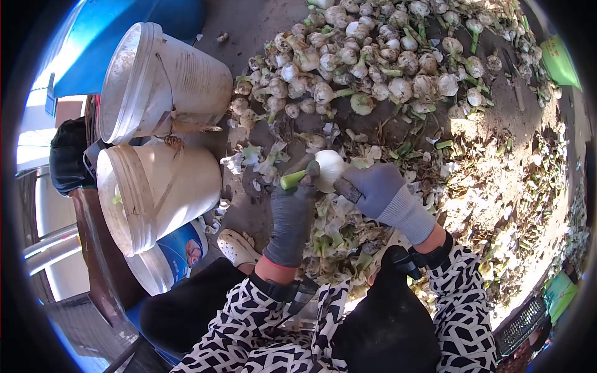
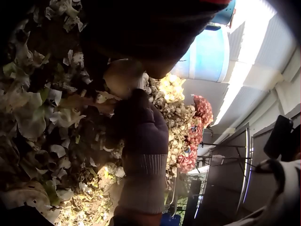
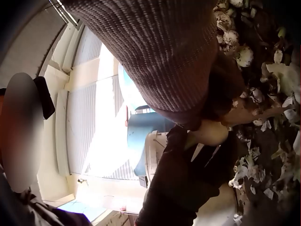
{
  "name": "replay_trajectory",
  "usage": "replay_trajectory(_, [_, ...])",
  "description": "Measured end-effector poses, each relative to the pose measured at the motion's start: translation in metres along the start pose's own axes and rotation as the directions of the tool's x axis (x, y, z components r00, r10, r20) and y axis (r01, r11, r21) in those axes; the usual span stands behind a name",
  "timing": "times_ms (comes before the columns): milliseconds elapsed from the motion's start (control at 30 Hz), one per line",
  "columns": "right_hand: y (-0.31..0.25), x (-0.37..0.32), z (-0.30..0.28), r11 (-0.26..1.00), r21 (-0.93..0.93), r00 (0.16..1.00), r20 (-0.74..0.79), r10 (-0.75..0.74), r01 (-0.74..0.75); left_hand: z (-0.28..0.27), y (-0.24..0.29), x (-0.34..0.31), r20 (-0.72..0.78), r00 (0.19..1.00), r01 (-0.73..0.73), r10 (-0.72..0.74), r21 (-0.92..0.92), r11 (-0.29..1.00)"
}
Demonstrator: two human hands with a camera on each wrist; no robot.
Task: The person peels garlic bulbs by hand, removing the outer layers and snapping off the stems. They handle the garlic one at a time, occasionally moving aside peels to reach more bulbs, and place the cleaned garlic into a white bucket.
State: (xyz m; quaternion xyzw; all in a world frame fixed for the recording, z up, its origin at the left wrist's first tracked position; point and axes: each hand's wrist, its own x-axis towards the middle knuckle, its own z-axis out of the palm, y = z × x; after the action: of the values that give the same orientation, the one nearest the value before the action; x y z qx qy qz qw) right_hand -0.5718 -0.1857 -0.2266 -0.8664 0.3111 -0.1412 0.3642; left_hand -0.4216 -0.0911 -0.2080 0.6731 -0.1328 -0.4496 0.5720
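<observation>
A peeled white bulb (image 1: 329, 170) with a cut green stem (image 1: 291, 180) is between two gloved hands. My left hand (image 1: 291, 214), in a dark grey glove, grips it at the stem side, fingers curled. On the bulb's other side, my right hand (image 1: 380, 193), in a paler ribbed-cuff glove, has curled fingers with dark tips against it. The left wrist view shows the shaded bulb (image 2: 120, 77) by my right hand (image 2: 146, 132). In the right wrist view, the bulb (image 3: 211, 133) lies between my right hand (image 3: 160, 56) and dark left glove (image 3: 183, 174); a thin pale sliver beside it is unclear.
Unpeeled bulbs (image 1: 373, 56) lie heaped beyond the hands. Two white buckets (image 1: 193, 78) lean at the left, near a blue container (image 1: 137, 34). Peelings (image 1: 479, 205) cover the ground at the right and below the hands. A pale clog (image 1: 237, 247) shows beside the left forearm.
</observation>
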Motion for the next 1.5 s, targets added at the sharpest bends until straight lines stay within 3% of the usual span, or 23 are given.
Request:
replay_trajectory(67, [0.011,-0.003,-0.002,0.997,0.073,1.0,0.007,0.003,-0.003,0.001,0.009,-0.004,0.044,0.996,0.084,-0.082,-0.037,0.996])
replay_trajectory(100, [0.024,-0.004,-0.004,0.983,0.12,0.989,-0.02,0.146,-0.142,-0.007,0.004,-0.003,0.04,0.996,0.085,-0.083,-0.039,0.996])
replay_trajectory(167, [0.059,-0.013,-0.003,0.95,0.165,0.96,-0.044,0.277,-0.266,-0.029,-0.007,0.003,0.18,0.971,-0.184,0.155,0.159,0.97])
replay_trajectory(200, [0.085,-0.02,0.005,0.927,-0.03,0.925,0.061,0.374,-0.373,-0.03,0.011,0.002,0.071,0.993,0.102,-0.096,-0.091,0.991])
replay_trajectory(233, [0.103,-0.02,0.011,0.863,-0.236,0.864,0.136,0.484,-0.446,-0.035,0.03,0.002,0.027,0.998,0.066,-0.064,-0.073,0.995])
replay_trajectory(267, [0.107,-0.02,0.017,0.862,-0.247,0.868,0.122,0.481,-0.443,-0.044,0.05,0.001,-0.013,0.999,0.03,-0.031,-0.054,0.998])
replay_trajectory(333, [0.102,-0.026,0.029,0.896,-0.414,0.945,0.198,0.26,-0.16,-0.082,0.09,-0.003,-0.227,0.962,-0.147,0.152,0.037,0.988])
replay_trajectory(400, [0.093,0.005,0.023,0.916,-0.337,0.948,0.151,0.282,-0.219,-0.116,0.141,-0.007,-0.358,0.783,-0.395,0.508,0.344,0.852])
replay_trajectory(467, [0.077,0.051,0.007,0.808,-0.438,0.894,0.023,0.448,-0.394,-0.184,0.183,-0.008,-0.182,0.589,-0.578,0.787,0.586,0.568])
replay_trajectory(533, [0.086,0.086,0.017,0.799,-0.439,0.907,-0.104,0.408,-0.41,-0.184,0.214,-0.019,0.037,0.271,-0.072,0.962,0.997,-0.018])
replay_trajectory(633, [0.096,0.126,0.017,0.806,-0.332,0.871,-0.139,0.472,-0.49,-0.122,0.185,-0.022,-0.002,0.429,-0.58,0.903,0.766,0.277])
replay_trajectory(800, [0.101,0.126,0.014,0.729,-0.342,0.791,-0.074,0.608,-0.592,-0.046,0.071,0.012,0.394,0.709,-0.642,0.584,0.703,0.306])
replay_trajectory(867, [0.123,0.119,0.023,0.838,-0.32,0.891,-0.053,0.45,-0.442,-0.021,0.034,0.018,0.342,0.822,-0.568,0.455,0.523,0.635])
replay_trajectory(900, [0.109,0.111,0.014,0.835,-0.32,0.888,-0.05,0.457,-0.448,-0.015,0.027,0.02,0.345,0.825,-0.565,0.448,0.523,0.638])
replay_trajectory(967, [0.074,0.083,-0.007,0.858,0.358,0.926,0.062,0.372,-0.369,-0.005,0.018,0.025,0.38,0.789,-0.606,0.482,0.61,0.511])
replay_trajectory(1000, [0.062,0.068,-0.014,0.68,0.625,0.921,0.207,0.329,-0.383,-0.002,0.017,0.026,0.384,0.788,-0.609,0.482,0.602,0.517])
replay_trajectory(1033, [0.053,0.052,-0.017,0.42,0.815,0.915,0.324,0.24,-0.399,0.001,0.015,0.025,0.417,0.811,-0.577,0.41,0.462,0.673])
replay_trajectory(1067, [0.047,0.039,-0.017,0.423,0.812,0.913,0.323,0.249,-0.402,0.004,0.012,0.024,0.462,0.821,-0.506,0.337,0.312,0.804])
replay_trajectory(1133, [0.035,0.018,-0.012,0.244,0.968,0.985,0.019,0.17,-0.06,0.006,0.011,0.018,0.473,0.797,-0.553,0.377,0.318,0.77])
replay_trajectory(1233, [0.013,0.008,-0.005,0.284,0.956,0.952,-0.153,0.265,0.074,0.015,0.017,0.005,0.472,0.715,-0.695,0.516,0.395,0.601])
replay_trajectory(1267, [0.009,0.005,-0.005,0.286,0.955,0.949,-0.156,0.273,0.074,0.02,0.021,0.001,0.478,0.713,-0.695,0.512,0.39,0.604])
replay_trajectory(1333, [0.002,-0.002,-0.005,0.488,0.873,0.92,-0.192,0.341,0.001,0.025,0.025,-0.006,0.535,0.584,-0.805,0.61,0.483,0.346])
replay_trajectory(1500, [-0.004,-0.017,-0.023,0.488,0.866,0.932,-0.082,0.354,-0.109,0.022,0.023,-0.012,0.517,0.634,-0.774,0.576,0.423,0.472])
